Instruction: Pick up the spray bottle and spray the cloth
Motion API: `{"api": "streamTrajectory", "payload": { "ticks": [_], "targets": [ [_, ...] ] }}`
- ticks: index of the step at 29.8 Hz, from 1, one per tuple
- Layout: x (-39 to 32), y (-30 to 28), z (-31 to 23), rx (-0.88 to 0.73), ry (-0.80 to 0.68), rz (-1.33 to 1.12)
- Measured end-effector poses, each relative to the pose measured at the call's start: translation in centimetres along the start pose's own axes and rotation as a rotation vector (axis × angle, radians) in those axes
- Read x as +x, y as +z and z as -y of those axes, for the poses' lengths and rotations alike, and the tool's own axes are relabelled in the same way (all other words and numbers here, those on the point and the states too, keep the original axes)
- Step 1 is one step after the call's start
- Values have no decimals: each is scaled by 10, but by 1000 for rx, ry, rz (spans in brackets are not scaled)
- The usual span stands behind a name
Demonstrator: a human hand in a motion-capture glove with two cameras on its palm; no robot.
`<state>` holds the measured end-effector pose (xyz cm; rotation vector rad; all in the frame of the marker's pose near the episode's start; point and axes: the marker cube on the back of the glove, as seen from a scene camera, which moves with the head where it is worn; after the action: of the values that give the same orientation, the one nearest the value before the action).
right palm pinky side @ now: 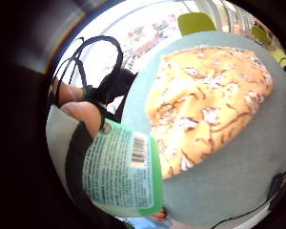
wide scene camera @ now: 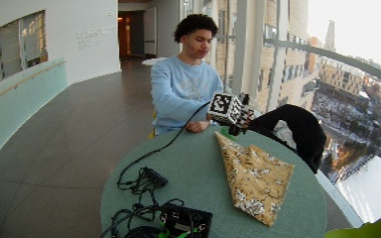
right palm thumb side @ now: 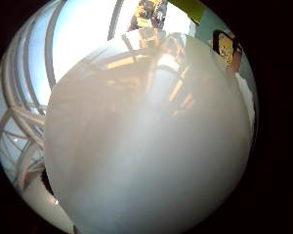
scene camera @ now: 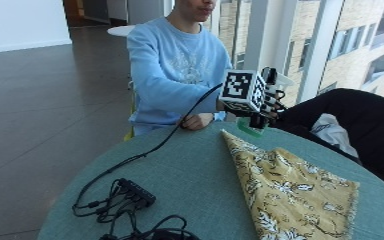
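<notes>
The fingers (right palm pinky side: 83,114) of the right hand (scene camera: 266,107) wrap the spray bottle (right palm pinky side: 121,169), holding it above the surface (scene camera: 192,180), just beyond the narrow tip of the cloth (scene camera: 288,192). Aim the nozzle toward the cloth's middle, keep the bottle upright, then squeeze the trigger.

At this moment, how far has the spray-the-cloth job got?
Done: the spray bottle is picked up; the gloved right hand grips it above the table, near the cloth's tip. In hand: the bottle is held over that end of the yellow patterned cloth. Left: the spraying itself; no mist or wet patch is visible on the cloth.
</notes>
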<state>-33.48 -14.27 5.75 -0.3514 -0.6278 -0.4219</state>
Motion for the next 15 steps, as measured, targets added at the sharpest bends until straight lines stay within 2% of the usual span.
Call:
{"api": "streamTrajectory", "payload": {
  "ticks": [8, 15],
  "targets": [
    [-14, 85, 14, 9, -141, 223],
    [-11, 136, 19, -23, -176, 281]
  ]
}}
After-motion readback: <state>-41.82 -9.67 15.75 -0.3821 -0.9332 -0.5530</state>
